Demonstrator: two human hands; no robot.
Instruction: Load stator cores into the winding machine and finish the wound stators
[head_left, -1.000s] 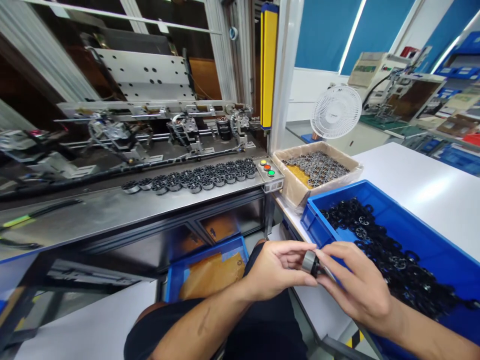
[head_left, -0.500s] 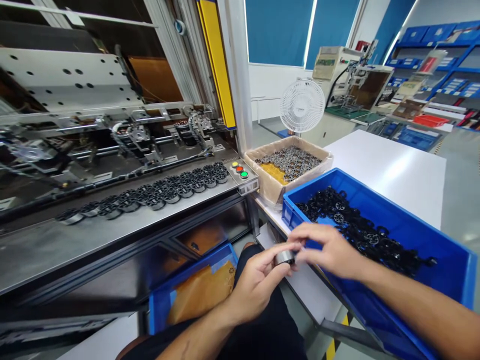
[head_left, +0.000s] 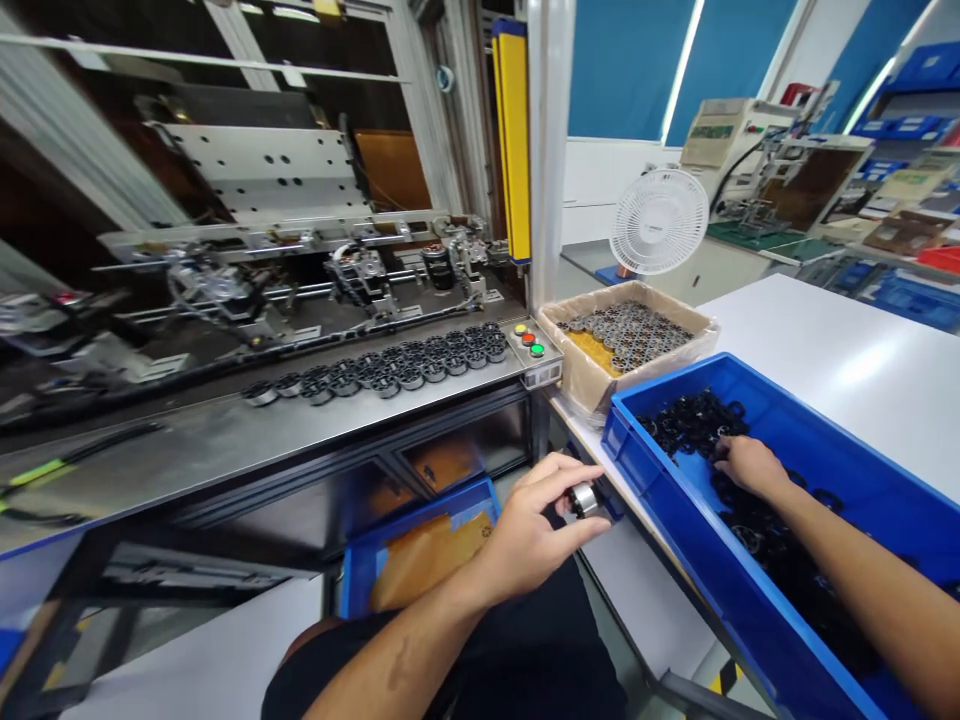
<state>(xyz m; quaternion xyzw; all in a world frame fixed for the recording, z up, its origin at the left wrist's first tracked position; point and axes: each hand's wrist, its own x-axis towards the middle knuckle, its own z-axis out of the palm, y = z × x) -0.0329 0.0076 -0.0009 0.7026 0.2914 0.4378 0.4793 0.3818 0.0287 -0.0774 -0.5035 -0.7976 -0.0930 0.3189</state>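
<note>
My left hand (head_left: 529,520) is closed on a short silver metal ring with black on its edge (head_left: 583,499), held between thumb and fingers above my lap. My right hand (head_left: 752,465) reaches into a blue bin (head_left: 694,575) on the right. Its fingers are bent down among loose black plastic parts (head_left: 686,420), and their tips are partly hidden, so any part they hold does not show clearly. Similar silver-and-black rings (head_left: 386,385) stand in rows on the metal bench at the left.
Behind the bin sits a plastic-lined box (head_left: 589,385) of grey ring parts. A button panel (head_left: 536,350) is at the bench's right end, before a machine with metal fixtures (head_left: 360,275). A white fan (head_left: 660,222) stands behind. Below the bench is another blue bin (head_left: 360,560).
My right hand has left the ring and moved right into the blue bin. The ring stays in my left hand. The view has turned left.
</note>
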